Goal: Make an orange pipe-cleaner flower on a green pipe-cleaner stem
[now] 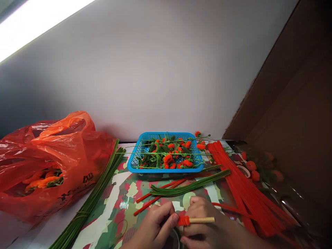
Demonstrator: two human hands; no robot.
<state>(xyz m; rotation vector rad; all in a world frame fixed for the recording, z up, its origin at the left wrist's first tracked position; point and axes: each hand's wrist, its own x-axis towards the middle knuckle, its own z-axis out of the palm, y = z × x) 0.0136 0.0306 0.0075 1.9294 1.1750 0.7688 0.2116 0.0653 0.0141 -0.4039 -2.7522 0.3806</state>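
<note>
An orange-red pipe cleaner (184, 220) is wound in a tight coil around one end of a short wooden stick (202, 220). My left hand (158, 224) pinches the coil's left end between thumb and index finger. Across from it, my right hand (204, 221) is curled about the stick, whose bare end points right over the palm; its exact fingertip contact is partly hidden. Just beyond both hands lie green pipe cleaners (192, 185) and a few loose red ones (146, 206).
A blue basket (166, 170) of orange and green pipe-cleaner pieces stands against the wall. Red pipe cleaners (241, 186) fan out at right, near a tape roll (243, 171). At left are a green bundle (89, 204) and an orange plastic bag (85, 152).
</note>
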